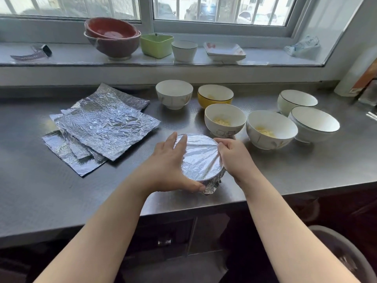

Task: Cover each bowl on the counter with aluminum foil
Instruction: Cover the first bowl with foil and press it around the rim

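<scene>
Six uncovered bowls sit on the steel counter [61, 197] behind and right of the foil-covered bowl [201, 158] near the front edge. Left hand [167, 166] cups that bowl's left side, fingers spread over the foil top and thumb pressed against the wrapped wall. Right hand [234, 158] pinches the foil at the right rim, fingers curled.

Nearest neighbours are a white bowl with a drawing [225, 119], just behind the right hand, and another white bowl [271, 129] beside it; both have something pale yellow inside, can't tell what. Further back there's a yellow bowl [215, 96] and a plain white bowl [174, 93], plus two black-rimmed bowls [314, 121] off right, touching or nearly so.

Crumpled foil sheets [102, 127] lie stacked on the left, well apart from the bowls.

Up on the window sill [71, 55]: stacked red-brown bowls [112, 37], a green container [156, 45], a white cup [184, 50], square plates [225, 51], a plastic bag [303, 45]. Cars are blurry through the barred window [214, 9]. Right edge cuts off a white roll and a box.
</scene>
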